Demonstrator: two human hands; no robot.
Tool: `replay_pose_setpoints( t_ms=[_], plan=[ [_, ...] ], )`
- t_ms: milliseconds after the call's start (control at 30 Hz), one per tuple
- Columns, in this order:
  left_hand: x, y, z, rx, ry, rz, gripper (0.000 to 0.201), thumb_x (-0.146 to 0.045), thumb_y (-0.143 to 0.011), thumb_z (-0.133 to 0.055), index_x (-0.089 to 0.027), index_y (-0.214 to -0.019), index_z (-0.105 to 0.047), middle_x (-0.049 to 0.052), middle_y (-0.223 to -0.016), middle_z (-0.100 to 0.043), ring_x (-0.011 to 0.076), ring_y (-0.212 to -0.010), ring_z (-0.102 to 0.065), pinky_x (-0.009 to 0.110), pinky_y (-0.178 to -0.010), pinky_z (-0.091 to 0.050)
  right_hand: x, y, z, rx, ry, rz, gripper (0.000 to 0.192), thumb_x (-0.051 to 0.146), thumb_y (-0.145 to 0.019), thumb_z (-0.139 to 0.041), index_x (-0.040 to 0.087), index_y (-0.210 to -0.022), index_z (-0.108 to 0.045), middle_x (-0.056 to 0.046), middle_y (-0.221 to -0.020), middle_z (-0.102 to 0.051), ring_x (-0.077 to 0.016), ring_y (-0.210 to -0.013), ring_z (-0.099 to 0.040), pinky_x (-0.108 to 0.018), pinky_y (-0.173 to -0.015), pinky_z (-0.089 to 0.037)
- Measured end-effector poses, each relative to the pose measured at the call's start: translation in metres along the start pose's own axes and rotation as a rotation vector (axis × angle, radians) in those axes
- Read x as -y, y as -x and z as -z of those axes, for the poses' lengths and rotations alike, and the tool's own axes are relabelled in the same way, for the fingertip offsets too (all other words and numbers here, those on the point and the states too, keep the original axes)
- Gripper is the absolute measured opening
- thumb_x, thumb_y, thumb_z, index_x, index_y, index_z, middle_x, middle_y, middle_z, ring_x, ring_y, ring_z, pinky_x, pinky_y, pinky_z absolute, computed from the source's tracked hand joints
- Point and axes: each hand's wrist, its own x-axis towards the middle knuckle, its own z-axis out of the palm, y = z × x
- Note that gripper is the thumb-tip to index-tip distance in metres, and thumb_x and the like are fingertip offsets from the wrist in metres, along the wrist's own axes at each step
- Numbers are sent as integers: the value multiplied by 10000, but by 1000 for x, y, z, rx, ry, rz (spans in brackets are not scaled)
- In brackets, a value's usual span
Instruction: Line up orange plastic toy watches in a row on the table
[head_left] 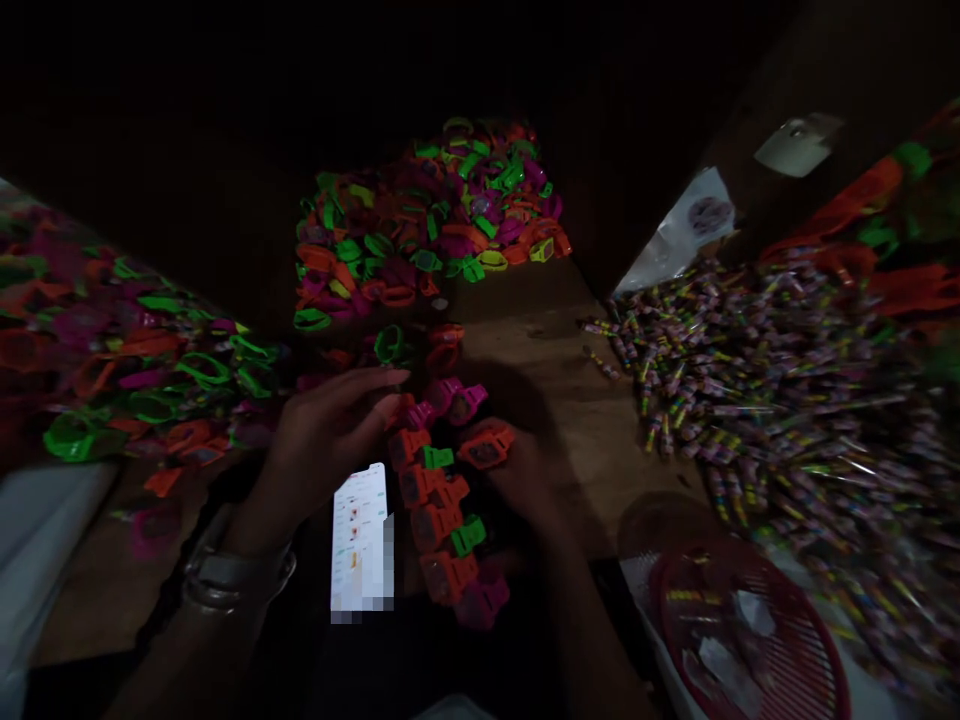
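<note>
My left hand (pixel 330 425) is closed at the upper end of a double row of toy watches, its fingertips on a reddish-pink toy watch (pixel 405 412). In my right hand (pixel 521 475) is an orange toy watch (pixel 486 447), held beside that row. The row runs down toward my lap, with orange toy watches (pixel 435 525), green ones (pixel 469 535) and a magenta one (pixel 482 600) at the bottom. How they are joined is too dark to see. A lit phone (pixel 360 540) lies left of the row. Just beyond my hands sits a green toy watch (pixel 390 344).
Bright toy watches form a heap (pixel 427 220) at the back and another heap (pixel 150 350) on the left. On the right spreads a large pile of small wrapped sticks (pixel 765 390). A red basket (pixel 814 625) stands at lower right, near the wooden tabletop (pixel 570 400).
</note>
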Motion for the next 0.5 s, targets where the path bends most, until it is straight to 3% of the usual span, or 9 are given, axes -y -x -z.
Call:
replay_pose_setpoints(
  t_ms=[133, 233, 367, 500],
  plan=[
    [-15, 4, -19, 66, -35, -229, 228, -315, -925, -585, -197, -1091, -686, 63, -1083, -735, 205, -1022, -670, 333, -915, -520, 3, 0, -3, -2, 77, 13, 147, 266, -662, -606, 194, -780, -659, 0, -722, -697, -158, -664, -607, -234, -602, -452],
    [-27, 7, -35, 158, -129, -345, 317, -351, -857, -691, -160, -1107, -658, 103, -1094, -715, 255, -1059, -631, 417, -936, -501, 4, -1, -12, -36, 159, 36, 167, 345, -678, -592, 192, -736, -620, 3, -661, -644, -163, -637, -567, -232, -560, -417],
    [-35, 7, -46, 206, -221, -232, 331, -310, -830, -711, -159, -1116, -640, 100, -1078, -691, 293, -1042, -580, 500, -939, -470, -5, -1, -24, -150, 265, 68, 215, 347, -750, -530, 173, -756, -656, -32, -690, -668, -172, -639, -579, -241, -564, -433],
    [-39, 6, -44, 212, -213, -134, 302, -271, -858, -654, -169, -1140, -628, 83, -1127, -661, 279, -1091, -541, 478, -987, -439, -17, -2, -31, -250, 405, 89, 228, 329, -844, -536, 158, -843, -687, -65, -780, -703, -181, -699, -625, -268, -626, -493]
  ],
)
